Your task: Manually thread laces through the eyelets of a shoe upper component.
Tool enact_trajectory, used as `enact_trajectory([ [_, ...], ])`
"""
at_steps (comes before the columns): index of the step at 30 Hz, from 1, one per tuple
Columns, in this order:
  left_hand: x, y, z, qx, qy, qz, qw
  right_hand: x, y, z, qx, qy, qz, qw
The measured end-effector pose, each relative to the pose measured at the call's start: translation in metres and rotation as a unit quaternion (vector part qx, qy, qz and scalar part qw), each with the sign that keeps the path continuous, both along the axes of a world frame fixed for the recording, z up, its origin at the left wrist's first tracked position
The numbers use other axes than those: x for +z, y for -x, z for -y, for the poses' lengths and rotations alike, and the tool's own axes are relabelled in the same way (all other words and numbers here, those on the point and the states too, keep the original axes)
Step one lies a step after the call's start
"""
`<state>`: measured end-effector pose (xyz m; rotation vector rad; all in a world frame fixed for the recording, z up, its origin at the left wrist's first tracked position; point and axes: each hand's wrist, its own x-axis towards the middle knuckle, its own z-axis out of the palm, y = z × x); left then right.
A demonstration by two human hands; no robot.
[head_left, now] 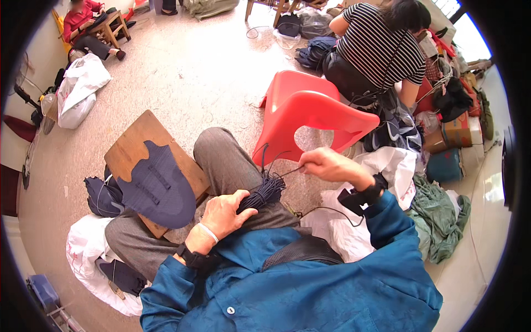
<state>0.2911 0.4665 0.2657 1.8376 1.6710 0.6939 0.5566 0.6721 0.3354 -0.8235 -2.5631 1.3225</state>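
Blue sleeves fill the bottom of the frame, and from them our left hand (224, 214) rises at centre, clenched around a bundle of dark cords (263, 193) resting on our knee. The bundle sticks out up and right of that fist. Our right hand (326, 165), just right of centre, pinches what looks like a single cord (289, 172) drawn from the bundle's top end. Left of centre, a dark shoe upper (157, 185) lies on a wooden board (130, 146). Behind our hands stands a red plastic chair (310, 110).
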Motion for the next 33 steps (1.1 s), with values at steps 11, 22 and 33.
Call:
enact_trajectory([
  [11,-0.003,0.004,0.005,0.009,-0.008,0.019,1.0,0.145,-0.064,-0.079,-0.24,0.182,-0.591,0.749],
  [22,0.072,0.021,0.013,0.17,-0.276,0.109,0.94,0.038,0.107,0.081,0.08,0.228,-0.04,0.969],
  [33,0.047,0.056,0.103,0.297,-0.027,0.242,0.923,0.027,0.15,0.09,0.035,0.493,-0.096,0.864],
])
